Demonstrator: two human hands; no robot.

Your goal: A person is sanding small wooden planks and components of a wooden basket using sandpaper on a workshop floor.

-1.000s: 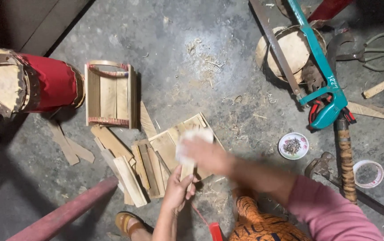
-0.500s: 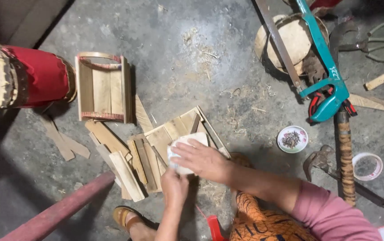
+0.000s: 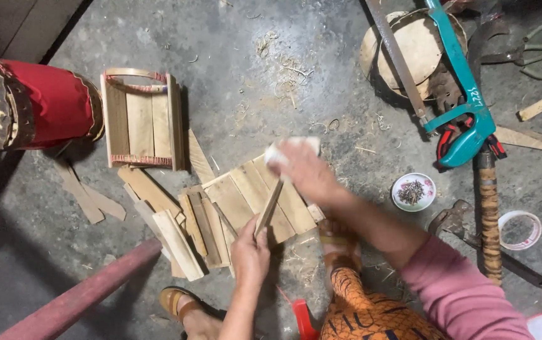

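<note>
Grey concrete floor (image 3: 220, 38), shavings scattered. One slatted panel (image 3: 252, 195): left hand (image 3: 250, 250) clamping one upright slat (image 3: 268, 206), right hand (image 3: 302, 170) gripping white sanding pad (image 3: 283, 148). One hacksaw (image 3: 466, 94).

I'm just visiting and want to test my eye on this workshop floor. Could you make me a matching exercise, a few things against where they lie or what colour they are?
Things:
1. hacksaw
2. small bowl
3. drum
4. wooden strip

Descriptions:
A. red body, lying on its side at far left
B. teal frame, upper right
C. held in the left hand
D. white, on the floor right of the right hand

Pairs: 1-B, 2-D, 3-A, 4-C
</note>
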